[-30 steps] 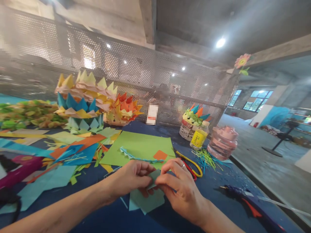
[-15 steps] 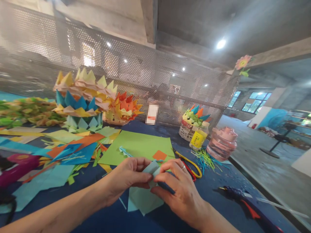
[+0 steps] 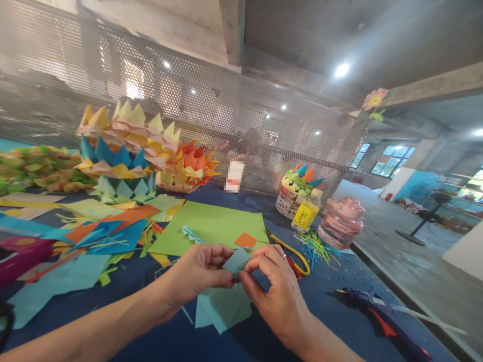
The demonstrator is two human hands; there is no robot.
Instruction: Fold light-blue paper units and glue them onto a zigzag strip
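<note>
A small light blue piece of paper is held up between both hands. My left hand pinches its left side between thumb and fingers. At its lower right corner, the thumb and index finger of my right hand close on the paper. Just below lie several light blue paper sheets, overlapping on the dark blue table. Beyond the hands is a large green sheet, bearing an orange paper square and a small folded light blue strip.
Yellow-and-red scissors lie right of my hands. A glue gun is at the right, a magenta tool at the left. A yellow-labelled bottle, a pink bottle and folded-paper crowns stand farther back. Paper scraps cover the left.
The held paper has turned and shows a flatter, squarer face. My right fingers have drawn together at its lower corner. The whole view has shifted slightly.
</note>
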